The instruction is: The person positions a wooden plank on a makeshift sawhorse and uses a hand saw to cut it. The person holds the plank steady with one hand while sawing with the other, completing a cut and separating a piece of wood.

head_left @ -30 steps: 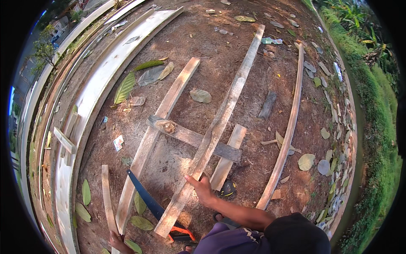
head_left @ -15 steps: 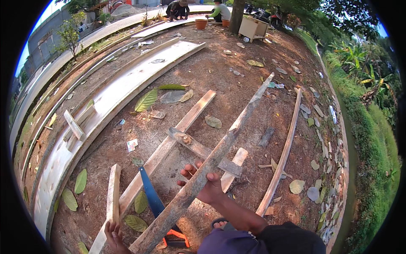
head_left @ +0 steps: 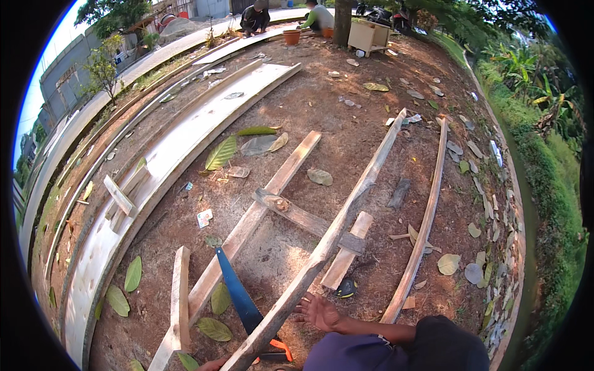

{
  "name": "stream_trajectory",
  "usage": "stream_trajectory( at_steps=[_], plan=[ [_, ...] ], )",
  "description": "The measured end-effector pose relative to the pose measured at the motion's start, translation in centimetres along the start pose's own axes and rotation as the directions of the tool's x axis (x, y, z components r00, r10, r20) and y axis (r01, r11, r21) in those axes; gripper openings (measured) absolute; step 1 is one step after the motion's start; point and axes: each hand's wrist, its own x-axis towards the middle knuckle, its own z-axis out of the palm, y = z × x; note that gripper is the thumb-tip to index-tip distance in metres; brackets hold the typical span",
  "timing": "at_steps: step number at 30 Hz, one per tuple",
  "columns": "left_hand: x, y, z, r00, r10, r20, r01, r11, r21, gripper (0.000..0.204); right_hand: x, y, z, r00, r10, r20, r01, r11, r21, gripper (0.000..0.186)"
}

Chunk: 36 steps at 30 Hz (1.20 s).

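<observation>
A long wooden plank (head_left: pixel 334 235) runs diagonally, over a weathered crosspiece (head_left: pixel 294 213). My right hand (head_left: pixel 315 312) is open beside its near part, fingers spread. Only a small part of my left hand (head_left: pixel 213 365) shows at the bottom edge by the plank's near end; its fingers are hidden. A handsaw (head_left: pixel 238 287) with an orange handle lies left of the plank. Another board (head_left: pixel 278 179) passes under the crosspiece, and a short upright-angled piece (head_left: pixel 180 278) is near it. A short board (head_left: pixel 337 269) lies beside a black-and-yellow object (head_left: pixel 348 289).
A thin plank (head_left: pixel 421 241) lies right. A long white board (head_left: pixel 185 142) with wood pieces (head_left: pixel 120 195) lies left. Two people (head_left: pixel 253 21) (head_left: pixel 315 25) crouch beyond, near a terracotta pot (head_left: pixel 292 37), tree (head_left: pixel 341 21) and wooden cabinet (head_left: pixel 365 37). A ledge (head_left: pixel 520 266) borders greenery right.
My right hand has let go of the long plank and moved down. My left hand has dropped toward the bottom edge. The view has tilted up, showing the people and tree.
</observation>
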Motion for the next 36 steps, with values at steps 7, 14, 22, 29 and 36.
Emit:
stream_trajectory(
  at_steps=[7, 14, 22, 29, 36],
  plan=[
    [-3.1, -1.1, 2.5, 0.99, 0.04, -0.134, -0.043, 0.999, -0.015, 0.108, 2.3, -11.6, -0.1, 0.826, -0.281, -0.489, 0.342, 0.939, 0.038, 0.067],
    [-0.2, -7.9, 9.5, 0.833, 0.131, -0.538, 0.13, 0.898, 0.421, 0.065, 4.4, -10.4, -1.3, 0.779, -0.239, -0.579, 0.287, 0.958, -0.009, 0.051],
    [2.5, -4.5, 11.7, 0.598, 0.331, -0.73, 0.106, 0.87, 0.482, 0.067, 1.6, -9.7, 6.8, 0.854, -0.309, -0.419, 0.34, 0.94, 0.001, 0.053],
    [7.5, 2.7, 12.0, 0.475, 0.605, -0.639, -0.071, 0.75, 0.658, 0.08, 1.4, -20.8, 22.5, 0.782, -0.604, 0.154, 0.624, 0.751, -0.217, 0.061],
    [14.3, 9.2, 10.2, 0.257, 0.796, -0.547, -0.145, 0.592, 0.793, 0.084, -2.4, -29.8, 38.1, 0.653, -0.551, 0.521, 0.749, 0.367, -0.551, 0.057]
  ],
)
